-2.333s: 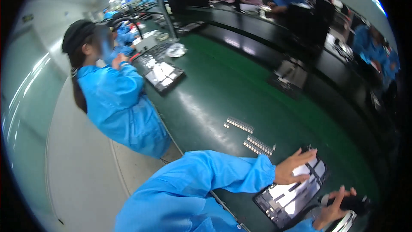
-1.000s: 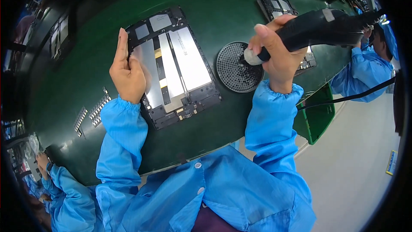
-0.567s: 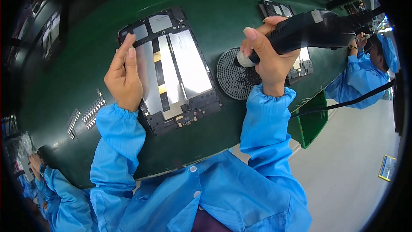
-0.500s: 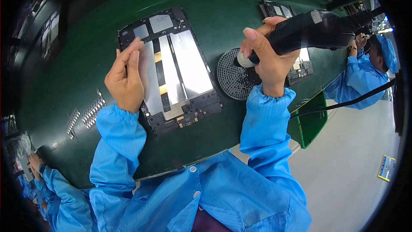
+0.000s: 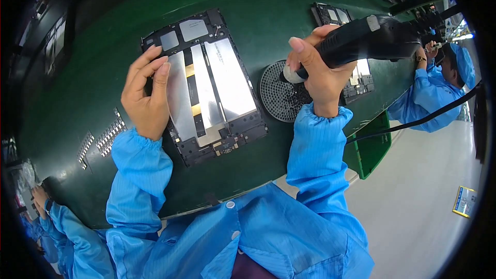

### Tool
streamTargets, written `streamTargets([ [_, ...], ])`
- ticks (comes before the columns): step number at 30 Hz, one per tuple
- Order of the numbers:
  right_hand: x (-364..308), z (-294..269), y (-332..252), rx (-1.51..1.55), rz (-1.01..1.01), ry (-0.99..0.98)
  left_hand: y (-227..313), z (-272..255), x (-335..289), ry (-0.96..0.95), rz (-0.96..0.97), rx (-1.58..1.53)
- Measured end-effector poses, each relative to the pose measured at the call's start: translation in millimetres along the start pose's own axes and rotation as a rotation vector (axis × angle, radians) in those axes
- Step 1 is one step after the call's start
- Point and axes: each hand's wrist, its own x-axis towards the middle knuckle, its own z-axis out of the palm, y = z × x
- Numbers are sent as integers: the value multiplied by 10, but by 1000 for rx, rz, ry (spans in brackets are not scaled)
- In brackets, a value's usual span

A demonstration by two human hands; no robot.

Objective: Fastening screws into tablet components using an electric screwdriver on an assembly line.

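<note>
A tablet chassis [image 5: 243, 129] with silver battery panels lies on the green bench in front of me. My left hand [image 5: 147, 88] is at its left edge, fingers loosely bent and apart, with nothing visible in them. My right hand [image 5: 325, 77] is closed around a black electric screwdriver [image 5: 351, 44], tilted with its pale nose [image 5: 293, 75] low over a round perforated dish [image 5: 271, 90]. Small dark screws [image 5: 297, 95] are heaped in that dish. The driver's tip is too dark to make out.
A second tablet chassis [image 5: 356, 90] lies behind the screwdriver, partly hidden. Strips of small metal parts [image 5: 111, 132] rest at the left. A green bin [image 5: 374, 150] stands beside the bench's right edge, under a black cable [image 5: 413, 123]. Co-workers in blue [image 5: 439, 90] are on both sides.
My left hand's fingers have spread from a near pinch and shifted slightly left. The right hand and screwdriver have moved slightly left, staying over the screw dish.
</note>
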Motion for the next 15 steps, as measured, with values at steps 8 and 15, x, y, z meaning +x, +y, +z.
streamTargets([
  [8, -68, -52, -127, -87, 112, 88, 5, -457, -70, -45, -558, -272],
  [15, -63, 78, -220, 79, -31, -17, 49, -649, -176, -293, -707, -395],
])
